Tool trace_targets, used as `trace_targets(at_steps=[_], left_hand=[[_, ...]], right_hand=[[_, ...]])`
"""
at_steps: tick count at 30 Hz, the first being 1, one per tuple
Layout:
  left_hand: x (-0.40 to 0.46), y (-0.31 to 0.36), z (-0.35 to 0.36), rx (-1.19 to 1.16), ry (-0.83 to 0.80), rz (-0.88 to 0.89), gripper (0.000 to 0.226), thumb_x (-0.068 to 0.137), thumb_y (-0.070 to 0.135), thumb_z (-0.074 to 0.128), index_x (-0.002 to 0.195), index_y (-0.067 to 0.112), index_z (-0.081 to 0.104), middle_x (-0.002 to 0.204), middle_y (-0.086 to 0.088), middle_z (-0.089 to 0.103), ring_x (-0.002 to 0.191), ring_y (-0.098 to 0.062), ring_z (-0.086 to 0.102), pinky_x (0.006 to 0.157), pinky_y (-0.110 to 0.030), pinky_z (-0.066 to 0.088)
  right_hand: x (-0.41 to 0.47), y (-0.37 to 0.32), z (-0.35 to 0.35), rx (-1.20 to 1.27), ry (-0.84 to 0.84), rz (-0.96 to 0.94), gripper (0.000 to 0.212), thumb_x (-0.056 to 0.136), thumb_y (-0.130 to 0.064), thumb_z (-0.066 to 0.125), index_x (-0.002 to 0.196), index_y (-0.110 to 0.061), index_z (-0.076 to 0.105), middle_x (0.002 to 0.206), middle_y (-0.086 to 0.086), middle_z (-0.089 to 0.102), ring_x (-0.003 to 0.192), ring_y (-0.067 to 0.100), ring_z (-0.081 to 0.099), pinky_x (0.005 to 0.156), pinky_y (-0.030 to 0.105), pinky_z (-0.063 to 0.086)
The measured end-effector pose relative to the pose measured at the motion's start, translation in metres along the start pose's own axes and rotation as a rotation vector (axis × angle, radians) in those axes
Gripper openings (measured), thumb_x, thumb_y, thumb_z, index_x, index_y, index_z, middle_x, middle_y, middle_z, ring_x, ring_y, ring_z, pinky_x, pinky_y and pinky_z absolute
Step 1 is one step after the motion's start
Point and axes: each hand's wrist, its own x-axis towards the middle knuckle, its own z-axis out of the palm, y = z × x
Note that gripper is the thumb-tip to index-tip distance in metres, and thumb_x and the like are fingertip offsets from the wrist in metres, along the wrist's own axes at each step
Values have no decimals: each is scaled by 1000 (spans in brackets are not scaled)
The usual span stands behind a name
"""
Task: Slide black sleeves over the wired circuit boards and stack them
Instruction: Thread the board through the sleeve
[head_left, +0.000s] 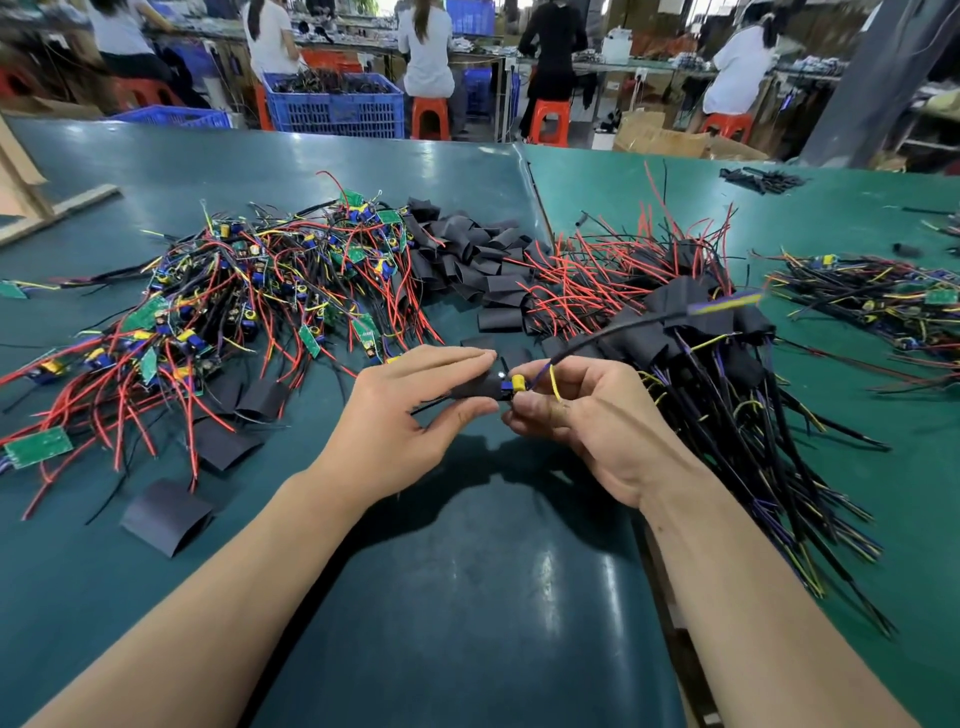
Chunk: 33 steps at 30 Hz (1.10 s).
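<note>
- So the person is working one unit at dead centre of the green table (467, 597): the left hand (410, 415) is pinching a black sleeve (475, 387) between thumb and fingers, and the right hand (582, 415) is pinching the circuit board (511, 384) by its wire end, feeding it in.
- Looks like the board is mostly inside already, with only a yellow and blue component poking out at the sleeve's 3 o'clock mouth, so this one is nearly done but not stacked yet.
- At 3 o'clock of the hands, a finished stack (701, 332) of sleeved boards is piling up, wires trailing toward 5 o'clock. Seems a fair chunk is done.
- At 10 o'clock, a big heap of bare boards (249, 291) with red and black wires is waiting, so plenty is left.
- At 12 o'clock, a pile of empty sleeves (467, 249) is sitting ready, with a few loose ones at 8 o'clock.
- Another wired bunch is lying at far 2 o'clock; can't tell if it's sleeved.
</note>
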Motion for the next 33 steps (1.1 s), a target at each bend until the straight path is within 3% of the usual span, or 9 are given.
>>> trace_targets(at_steps=[4, 10, 14, 20, 23, 27, 30, 33], left_hand=[[0, -1, -2, -65, -30, -97, 37, 82, 21, 74, 115, 6, 71, 111, 1, 68, 102, -7, 64, 95, -18, 46], [0, -1, -1, -85, -132, -94, 41, 86, 24, 69, 123, 7, 66, 95, -4, 64, 81, -22, 60, 79, -26, 49], [1, 1, 0, -75, -120, -103, 42, 89, 31, 63, 121, 5, 67, 99, -6, 62, 87, -22, 60, 82, -26, 48], [0, -1, -1, -34, -138, -147, 42, 94, 34, 55, 126, 9, 64, 89, -5, 66, 81, -16, 58, 79, -25, 47], [1, 1, -1, -39, -167, -149, 45, 95, 38, 49, 129, 10, 61, 89, -4, 65, 82, -12, 56, 79, -17, 43], [0, 3, -1, -20, -218, -184, 56, 89, 40, 61, 136, 11, 55, 94, -7, 62, 86, -17, 55, 82, -28, 44], [1, 3, -2, -11, -207, -177, 54, 90, 34, 60, 136, 6, 54, 91, -6, 55, 83, -15, 50, 78, -27, 43], [1, 4, -3, 4, -227, -163, 56, 92, 35, 59, 139, 6, 51, 94, -8, 53, 83, -23, 52, 78, -31, 45]], right_hand=[[-1, 1, -2, -16, -57, -10, 16, 81, 14, 64, 90, 1, 66, 74, 8, 69, 66, 19, 67, 68, 27, 61], [-2, 0, -3, -38, -46, 33, 16, 82, 14, 64, 87, -1, 66, 71, 8, 68, 58, 21, 67, 59, 25, 57], [-2, -2, -1, -70, -9, 20, 15, 82, 14, 65, 86, -1, 67, 72, 9, 67, 55, 19, 65, 54, 23, 54], [-3, -2, -1, -55, -38, -51, 20, 82, 17, 62, 89, -2, 66, 71, 6, 71, 62, 19, 68, 61, 24, 57], [-3, 1, 2, -98, -29, -80, 22, 83, 17, 63, 88, -4, 67, 73, 8, 71, 66, 21, 69, 66, 25, 58], [-2, 0, 2, -85, -10, -111, 22, 81, 17, 64, 86, -5, 68, 71, 6, 72, 65, 18, 69, 66, 26, 59], [-3, -1, 1, -126, -29, -119, 19, 81, 15, 66, 88, -2, 66, 70, 7, 71, 63, 21, 68, 65, 28, 59], [-4, -1, 2, -172, -30, -141, 18, 81, 14, 67, 89, -2, 66, 69, 9, 69, 59, 19, 68, 60, 24, 56]])
